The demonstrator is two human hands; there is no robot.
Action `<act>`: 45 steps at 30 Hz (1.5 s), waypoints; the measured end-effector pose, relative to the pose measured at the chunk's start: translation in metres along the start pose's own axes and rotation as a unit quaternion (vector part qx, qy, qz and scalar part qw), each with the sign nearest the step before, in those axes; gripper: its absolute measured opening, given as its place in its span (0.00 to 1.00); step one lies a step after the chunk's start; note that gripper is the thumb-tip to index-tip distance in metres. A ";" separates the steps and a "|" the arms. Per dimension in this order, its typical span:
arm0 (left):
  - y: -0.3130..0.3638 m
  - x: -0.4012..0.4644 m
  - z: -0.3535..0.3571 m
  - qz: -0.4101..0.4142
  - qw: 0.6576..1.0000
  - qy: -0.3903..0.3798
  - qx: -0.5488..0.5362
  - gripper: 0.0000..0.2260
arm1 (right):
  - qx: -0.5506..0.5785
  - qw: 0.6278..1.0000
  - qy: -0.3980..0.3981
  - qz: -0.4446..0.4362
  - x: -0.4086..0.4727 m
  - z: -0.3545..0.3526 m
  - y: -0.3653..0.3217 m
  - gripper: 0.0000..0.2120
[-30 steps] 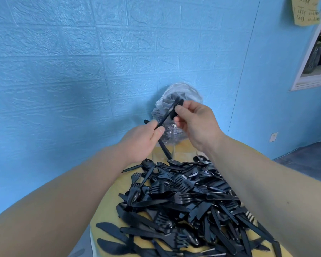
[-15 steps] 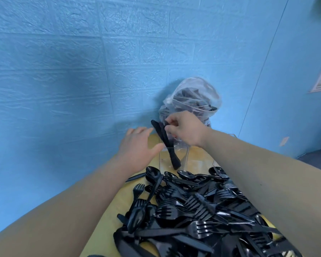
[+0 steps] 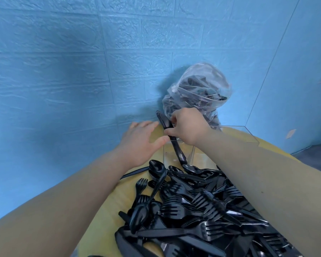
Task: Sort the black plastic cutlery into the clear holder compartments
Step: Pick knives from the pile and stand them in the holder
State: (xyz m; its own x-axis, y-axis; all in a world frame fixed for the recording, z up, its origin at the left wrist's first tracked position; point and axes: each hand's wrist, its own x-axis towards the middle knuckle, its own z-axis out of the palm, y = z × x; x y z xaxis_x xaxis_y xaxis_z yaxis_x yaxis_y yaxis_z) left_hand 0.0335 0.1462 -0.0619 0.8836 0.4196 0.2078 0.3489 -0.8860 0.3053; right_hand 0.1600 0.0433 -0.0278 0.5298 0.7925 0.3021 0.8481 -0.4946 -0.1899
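Observation:
A clear holder point(image 3: 248, 135) stands at the far side of the yellow table point(image 3: 111, 208). My right hand point(image 3: 188, 127) pinches black plastic knives point(image 3: 176, 145) that stand tilted in the holder's left compartment, their lower ends at its bottom. My left hand point(image 3: 141, 140) rests with straight fingers beside the holder's left wall, thumb at the wall. A big pile of black forks, spoons and knives point(image 3: 198, 206) covers the near part of the table.
A clear plastic bag point(image 3: 198, 91) with more black cutlery leans against the blue wall behind the holder. A single knife point(image 3: 135, 172) lies under my left wrist. The table's left edge curves close to my left forearm.
My right hand has carried the knives from mid-air down into the holder's left compartment. My left hand let go of them and moved to the holder's left side. The camera has tilted down.

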 end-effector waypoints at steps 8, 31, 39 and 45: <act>-0.003 0.003 0.003 0.009 1.000 0.002 -0.007 0.34 | 0.029 0.999 0.038 -0.009 -0.004 0.000 0.000 0.11; 0.032 -0.110 -0.019 0.004 1.000 0.016 -0.024 0.27 | 0.103 0.994 0.024 -0.039 -0.127 -0.045 -0.023 0.12; 0.022 -0.205 -0.012 -0.005 0.998 0.046 -0.040 0.15 | 0.108 0.992 -0.010 -0.063 -0.217 -0.041 -0.054 0.08; 0.002 -0.249 -0.003 -0.031 0.999 0.015 -0.038 0.23 | 0.034 0.989 -0.072 -0.126 -0.260 -0.026 -0.080 0.16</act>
State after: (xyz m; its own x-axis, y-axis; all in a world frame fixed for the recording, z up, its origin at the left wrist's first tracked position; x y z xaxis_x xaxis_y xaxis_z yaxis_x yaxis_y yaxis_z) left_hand -0.1866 0.0401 -0.1101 0.8508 0.4797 0.2147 0.3762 -0.8411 0.3885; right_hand -0.0454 -0.1323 -0.0664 0.2918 0.9324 0.2133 0.9486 -0.2536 -0.1892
